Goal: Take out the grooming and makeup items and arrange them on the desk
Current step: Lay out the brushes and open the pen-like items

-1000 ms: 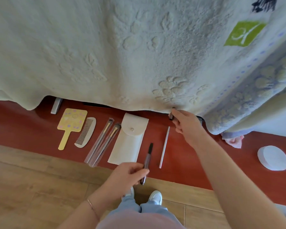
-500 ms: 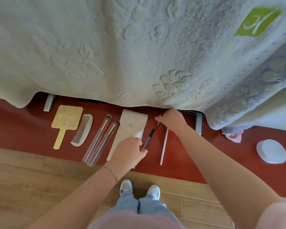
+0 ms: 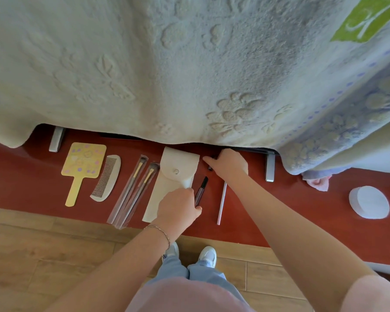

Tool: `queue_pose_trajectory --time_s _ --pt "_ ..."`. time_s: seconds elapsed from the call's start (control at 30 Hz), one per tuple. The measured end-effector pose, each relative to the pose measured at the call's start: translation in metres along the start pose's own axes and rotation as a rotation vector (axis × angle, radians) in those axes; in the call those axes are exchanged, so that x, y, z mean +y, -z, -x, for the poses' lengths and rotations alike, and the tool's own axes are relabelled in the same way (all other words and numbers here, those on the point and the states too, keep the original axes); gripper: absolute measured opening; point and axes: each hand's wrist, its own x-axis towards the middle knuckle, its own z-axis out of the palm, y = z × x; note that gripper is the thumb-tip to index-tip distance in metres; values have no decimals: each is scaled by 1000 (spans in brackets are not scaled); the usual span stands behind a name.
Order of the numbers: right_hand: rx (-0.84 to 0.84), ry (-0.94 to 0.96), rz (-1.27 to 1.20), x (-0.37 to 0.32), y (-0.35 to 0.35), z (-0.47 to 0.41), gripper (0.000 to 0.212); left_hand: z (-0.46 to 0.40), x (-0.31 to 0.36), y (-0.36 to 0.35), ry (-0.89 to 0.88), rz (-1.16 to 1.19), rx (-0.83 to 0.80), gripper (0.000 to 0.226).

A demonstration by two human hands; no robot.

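On the red desk lie a yellow hand mirror, a white comb, two makeup brushes in clear sleeves and a white snap pouch. My left hand holds a dark makeup pen beside the pouch, tip pointing away. My right hand holds a small dark item near the blanket's edge, mostly hidden by the fingers. A thin white stick lies under my right forearm.
A thick cream blanket hangs over the back of the desk and hides what is behind. A round white pad stack sits at the right, a pink cloth near it. Two grey metal legs stand on the desk.
My left hand has brought the dark pen up from the desk's front edge to beside the pouch. My right hand moved left along the blanket's edge with its small dark item.
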Motion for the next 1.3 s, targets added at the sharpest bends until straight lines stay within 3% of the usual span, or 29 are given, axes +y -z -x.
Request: queue_pose_trajectory --time_s 0.17,0.53,0.7,0.9,1.03,1.3 --pt "137 21 -48 23 3 14 48 -3 3 0 -15 -46 -15 30" --pt "-35 -64 45 40 1 34 18 -6 7 6 -22 -82 -37 37" --pt "-80 -72 -425 52 13 55 28 9 18 22 -114 55 114 38" --pt "-42 -125 -917 59 31 89 20 33 43 21 -204 556 31 25" --pt "-77 -85 -983 61 32 102 20 34 46 19 -182 708 -11 13" --pt "-85 -87 -1034 64 34 98 21 42 44 14 -188 712 -70 12"
